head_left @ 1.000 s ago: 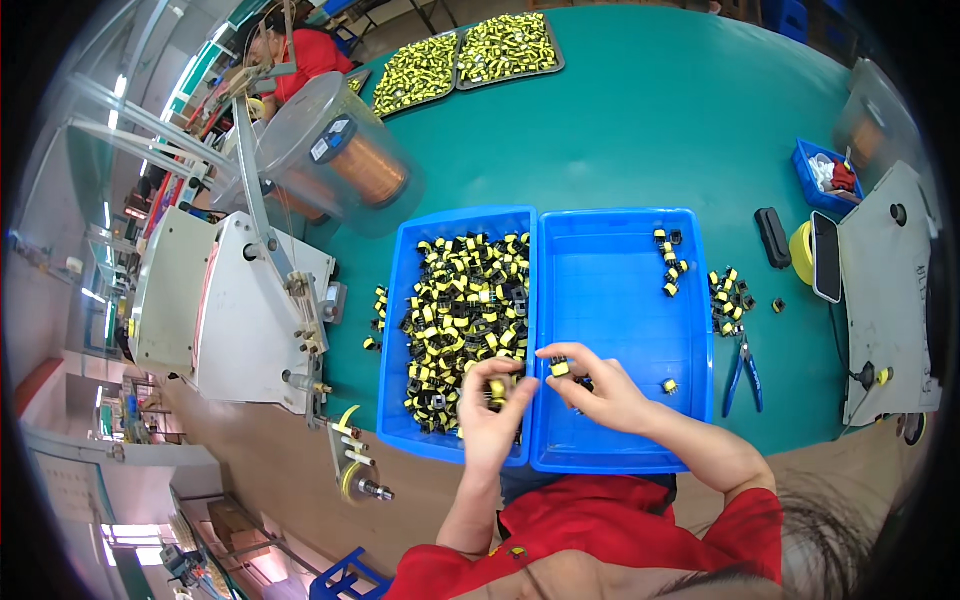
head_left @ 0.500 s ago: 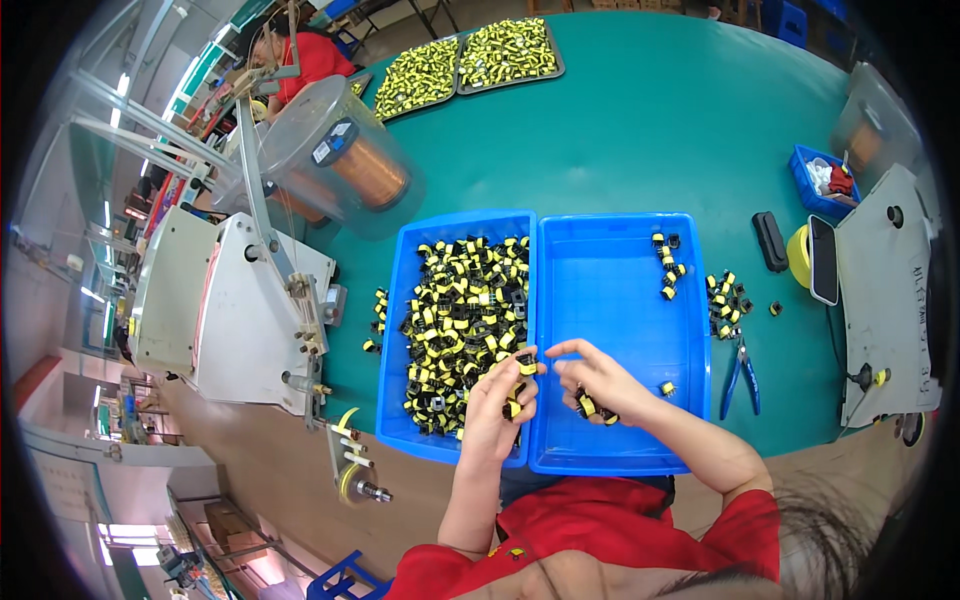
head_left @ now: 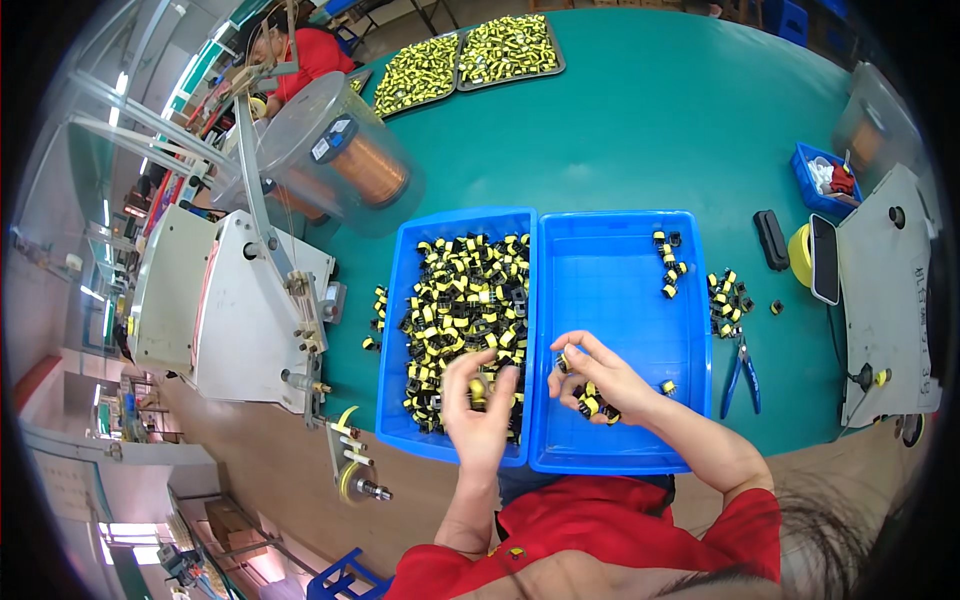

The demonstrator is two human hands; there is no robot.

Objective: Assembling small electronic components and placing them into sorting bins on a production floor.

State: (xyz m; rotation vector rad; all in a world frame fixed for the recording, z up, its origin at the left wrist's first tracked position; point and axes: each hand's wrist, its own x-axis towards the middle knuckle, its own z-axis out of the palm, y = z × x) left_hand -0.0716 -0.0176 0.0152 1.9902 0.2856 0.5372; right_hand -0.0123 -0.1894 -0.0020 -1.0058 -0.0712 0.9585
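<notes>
My left hand (head_left: 476, 412) is over the left blue bin (head_left: 388, 400), slightly blurred, with its fingers curled around a small yellow-taped transformer coil (head_left: 478, 391). Beneath it lies a heap of the same black-and-yellow coils (head_left: 455, 300). Above the right blue bin (head_left: 590, 285), my right hand (head_left: 612, 382) is closed on several coils (head_left: 592, 402) in its palm and lower fingers. Another coil (head_left: 563, 362) shows at its thumb and forefinger. A single coil (head_left: 668, 387) lies on that bin's floor, and a few coils (head_left: 668, 268) sit near its far right corner.
Loose coils (head_left: 728, 300) and blue-handled cutters (head_left: 741, 378) lie right of the bins. Two trays of yellow parts (head_left: 510, 50) stand at the far side of the green table (head_left: 620, 110). A winding machine (head_left: 255, 320) is at left; a person in red (head_left: 315, 65) sits beyond.
My left hand has drawn back leftward, away from my right hand. The coil from its fingertips is now at my right fingertips.
</notes>
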